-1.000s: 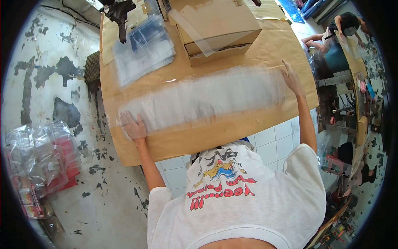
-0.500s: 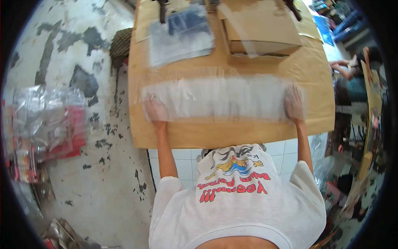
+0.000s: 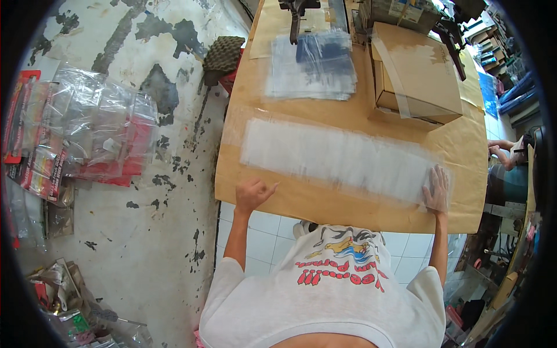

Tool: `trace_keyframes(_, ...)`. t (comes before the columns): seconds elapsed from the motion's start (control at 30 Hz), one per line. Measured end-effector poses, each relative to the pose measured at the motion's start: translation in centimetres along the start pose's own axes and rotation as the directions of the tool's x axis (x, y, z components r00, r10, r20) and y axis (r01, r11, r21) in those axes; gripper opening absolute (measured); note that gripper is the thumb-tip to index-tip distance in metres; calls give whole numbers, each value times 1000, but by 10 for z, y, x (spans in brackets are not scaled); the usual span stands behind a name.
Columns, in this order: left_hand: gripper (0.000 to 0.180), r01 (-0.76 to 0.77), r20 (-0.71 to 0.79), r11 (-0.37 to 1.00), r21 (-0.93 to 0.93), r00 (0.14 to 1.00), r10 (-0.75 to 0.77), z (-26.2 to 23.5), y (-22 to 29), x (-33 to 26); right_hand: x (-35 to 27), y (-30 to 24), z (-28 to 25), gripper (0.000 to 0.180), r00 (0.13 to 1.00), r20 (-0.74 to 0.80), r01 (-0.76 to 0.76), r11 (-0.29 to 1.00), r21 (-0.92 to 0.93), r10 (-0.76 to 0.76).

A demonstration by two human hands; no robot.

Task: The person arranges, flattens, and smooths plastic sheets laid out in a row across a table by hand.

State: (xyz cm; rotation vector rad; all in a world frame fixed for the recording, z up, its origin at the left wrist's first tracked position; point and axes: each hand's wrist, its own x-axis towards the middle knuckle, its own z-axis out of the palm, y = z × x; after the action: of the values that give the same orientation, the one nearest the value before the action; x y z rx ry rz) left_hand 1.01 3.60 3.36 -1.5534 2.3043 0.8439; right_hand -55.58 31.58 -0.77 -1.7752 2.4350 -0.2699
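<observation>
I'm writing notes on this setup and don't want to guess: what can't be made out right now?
All in the head view:
- Anything inside the left hand: hidden by its curled fingers.
- Whether the right hand is over or under the film: blurred by sheen.
- Layers in the plastic strip: too indistinct to count.
- Contents of the cardboard box: hidden by its closed top.

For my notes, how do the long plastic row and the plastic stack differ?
The long plastic row stretches narrowly; the plastic stack is compact. The row looks whitish; the stack shows a dark blue area. The right hand touches the row, not the stack. Both lie on the brown table.
</observation>
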Motion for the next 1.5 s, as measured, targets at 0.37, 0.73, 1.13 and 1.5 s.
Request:
trace_keyframes(0.37, 100, -254, -656, 931, 263, 660, 366, 24, -7, 71, 32, 53, 36, 68, 983, -114, 109, 963, -247, -141)
trace_keyframes(0.73, 70, -264, -621, 950, 170, 719, 311, 46, -3, 82, 58, -264, -62, 39, 743, 490, 119, 811, 572, -455)
trace_keyframes(1.13, 72, -197, -634, 975, 101, 743, 216, 42, 7, 85, 116, -633, 174, 51, 749, 116, 662, 742, -105, -652)
trace_keyframes(1.5, 76, -217, -649, 976, -6, 743, 161, 51, 24, 86, 205, -598, 138, 66, 956, -243, 288, 693, 661, -165)
